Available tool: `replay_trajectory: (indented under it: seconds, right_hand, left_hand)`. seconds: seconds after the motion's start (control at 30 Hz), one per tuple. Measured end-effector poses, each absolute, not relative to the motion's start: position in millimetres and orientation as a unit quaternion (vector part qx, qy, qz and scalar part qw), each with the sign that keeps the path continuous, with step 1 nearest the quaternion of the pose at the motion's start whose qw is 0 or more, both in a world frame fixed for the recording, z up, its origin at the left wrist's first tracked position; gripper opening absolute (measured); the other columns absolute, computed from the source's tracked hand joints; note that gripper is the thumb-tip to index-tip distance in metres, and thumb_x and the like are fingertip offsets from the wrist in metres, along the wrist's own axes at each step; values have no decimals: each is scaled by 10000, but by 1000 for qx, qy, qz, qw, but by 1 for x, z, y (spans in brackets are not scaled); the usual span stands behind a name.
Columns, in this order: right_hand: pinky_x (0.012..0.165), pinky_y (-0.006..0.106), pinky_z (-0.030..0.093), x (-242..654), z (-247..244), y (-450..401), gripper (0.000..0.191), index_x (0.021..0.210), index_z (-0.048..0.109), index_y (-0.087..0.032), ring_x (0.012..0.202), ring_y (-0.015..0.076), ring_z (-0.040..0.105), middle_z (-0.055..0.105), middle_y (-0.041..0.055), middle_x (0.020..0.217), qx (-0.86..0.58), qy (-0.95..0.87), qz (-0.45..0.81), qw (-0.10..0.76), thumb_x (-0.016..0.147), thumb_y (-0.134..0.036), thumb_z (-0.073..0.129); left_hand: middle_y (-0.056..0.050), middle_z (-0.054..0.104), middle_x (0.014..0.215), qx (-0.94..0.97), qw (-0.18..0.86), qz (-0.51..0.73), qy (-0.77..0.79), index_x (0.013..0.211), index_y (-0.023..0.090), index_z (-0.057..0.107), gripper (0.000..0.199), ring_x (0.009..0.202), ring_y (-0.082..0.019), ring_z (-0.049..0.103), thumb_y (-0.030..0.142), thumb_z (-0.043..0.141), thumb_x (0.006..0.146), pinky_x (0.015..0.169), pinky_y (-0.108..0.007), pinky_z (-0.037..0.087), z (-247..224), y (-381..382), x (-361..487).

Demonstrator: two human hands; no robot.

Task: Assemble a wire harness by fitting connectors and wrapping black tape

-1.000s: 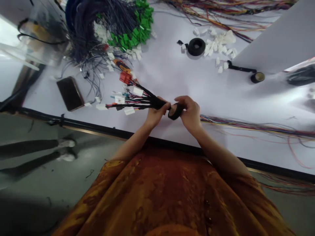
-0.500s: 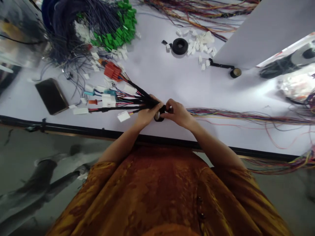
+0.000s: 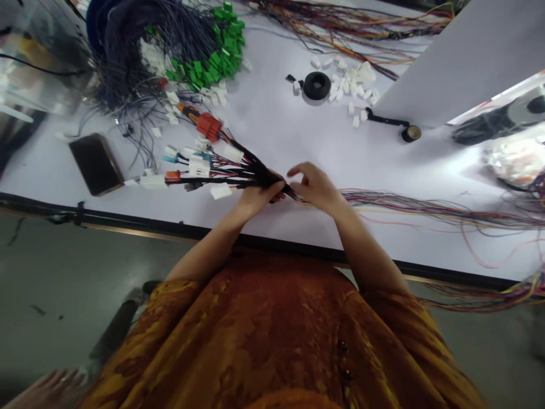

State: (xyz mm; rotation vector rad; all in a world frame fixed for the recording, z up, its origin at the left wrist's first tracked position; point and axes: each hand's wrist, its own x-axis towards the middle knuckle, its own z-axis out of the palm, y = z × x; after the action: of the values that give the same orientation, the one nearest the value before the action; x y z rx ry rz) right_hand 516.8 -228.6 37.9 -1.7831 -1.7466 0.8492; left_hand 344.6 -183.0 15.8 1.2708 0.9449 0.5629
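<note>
My left hand (image 3: 258, 199) is closed around a wire harness (image 3: 264, 176) where its black-taped branches come together. To the left the branches fan out, ending in white connectors (image 3: 199, 167), an orange-red connector (image 3: 208, 126) and smaller teal and orange ones. My right hand (image 3: 314, 186) is just right of the bundle, its index finger and thumb apart with nothing visible between them. From beneath it the loose coloured wires (image 3: 409, 204) run right across the table. Whether a tape roll sits behind my left hand, I cannot tell.
A black tape roll (image 3: 317, 86) lies among small white connectors (image 3: 351, 82). A smaller roll (image 3: 411, 133) is by the white panel (image 3: 460, 62). Dark wires with green connectors (image 3: 213, 65) are back left, near a phone (image 3: 96, 164). A person's bare toes (image 3: 59, 379) show lower left.
My right hand has opened and drawn slightly away from the harness. The black tape roll under my hands no longer shows. The blurred legs at lower left have shifted.
</note>
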Motion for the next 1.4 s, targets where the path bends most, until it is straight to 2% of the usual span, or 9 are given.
replay_trajectory:
  seconds: [0.2, 0.4, 0.5, 0.63, 0.8, 0.93, 1.07, 1.23, 1.4]
  right_hand:
    - [785, 320, 491, 498, 63, -207, 97, 867, 676, -204, 763, 154, 547, 616, 41, 933, -574, -686, 276, 351, 871, -301, 678]
    - [661, 292, 462, 493, 52, -230, 166, 868, 609, -232, 681, 133, 543, 612, 16, 844, -672, -555, 233, 432, 958, -361, 554]
    - [536, 271, 413, 501, 45, -241, 255, 878, 565, -240, 570, 108, 502, 600, 0, 780, -676, -473, 306, 476, 969, -476, 529]
    - [446, 254, 376, 507, 33, -247, 385, 982, 504, -252, 482, 69, 438, 636, -7, 868, -573, -402, 438, 564, 933, -634, 512]
    - [466, 227, 354, 500, 30, -246, 441, 951, 519, -246, 524, 56, 387, 560, -40, 794, -553, -398, 472, 559, 813, -620, 706]
    - [424, 253, 289, 498, 35, -243, 487, 800, 439, -245, 467, 55, 257, 518, -35, 757, -560, -318, 469, 605, 878, -711, 557]
    - [453, 278, 320, 513, 29, -245, 587, 725, 307, -255, 457, 85, 217, 408, -49, 666, -578, -266, 477, 606, 908, -811, 360]
    - [494, 278, 255, 524, 5, -254, 584, 699, 211, -266, 501, 118, 135, 230, -77, 600, -569, -254, 495, 606, 924, -781, 367]
    - [489, 271, 299, 521, -14, -255, 561, 687, 231, -269, 506, 117, 145, 350, -66, 588, -567, -220, 504, 614, 934, -749, 383]
  left_hand:
    - [-2, 657, 580, 573, 652, 297, 398, 729, 160, 625, 208, 507, -128, 654, 222, 821, 762, 483, -223, 552, 15, -181, 352]
    - [-18, 701, 606, 555, 669, 330, 368, 855, 176, 693, 305, 516, -136, 679, 459, 798, 804, 484, -226, 569, 10, -190, 350]
    - [-18, 702, 613, 545, 663, 342, 382, 832, 180, 665, 352, 516, -135, 684, 512, 779, 808, 480, -220, 572, 6, -196, 353]
    - [-2, 681, 596, 550, 654, 346, 387, 814, 182, 605, 333, 514, -124, 675, 475, 761, 830, 486, -205, 562, 4, -200, 356]
    - [45, 609, 528, 582, 672, 307, 340, 784, 199, 556, 295, 443, -92, 587, 356, 806, 796, 425, -186, 475, 3, -200, 357]
    - [38, 603, 547, 584, 661, 320, 347, 785, 198, 557, 273, 476, -82, 594, 366, 763, 849, 458, -183, 484, 3, -198, 357]
    - [-14, 718, 775, 536, 666, 360, 373, 831, 201, 566, 321, 594, -89, 673, 460, 754, 852, 552, -199, 561, -4, -204, 360]
    - [-20, 743, 943, 442, 693, 412, 394, 826, 215, 521, 430, 636, -88, 689, 569, 764, 804, 598, -226, 604, -15, -223, 366]
    - [-11, 720, 889, 445, 678, 430, 397, 823, 221, 507, 439, 623, -97, 689, 572, 769, 802, 590, -237, 606, -15, -229, 366]
